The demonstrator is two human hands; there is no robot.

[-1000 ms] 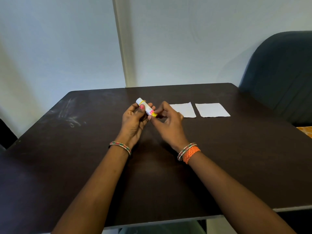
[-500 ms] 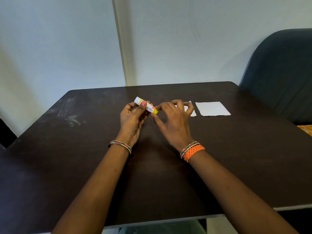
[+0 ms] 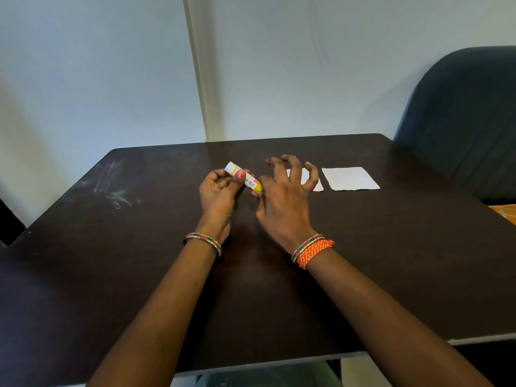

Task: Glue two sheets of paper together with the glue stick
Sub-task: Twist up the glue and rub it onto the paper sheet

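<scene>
Glue stick (image 3: 243, 179) (smooth cylinder, yellow cap) in left hand (image 3: 220, 195) grip.

Only one view on my end: head cam, wide-angle, worn by the person, aimed forward and down. It sits above the near edge of the table (image 3: 391, 247) and looks across it to the wall (image 3: 279, 65) behind. Both forearms enter from the bottom of frame and reach toward centre, so the left hand (image 3: 219, 191) and right hand (image 3: 284, 196) sit mid-frame, close to the lens. Far table edge runs about a third of the way down. A chair (image 3: 460, 113) shows at the right border. Wide-angle bending shows at the edges.
</scene>
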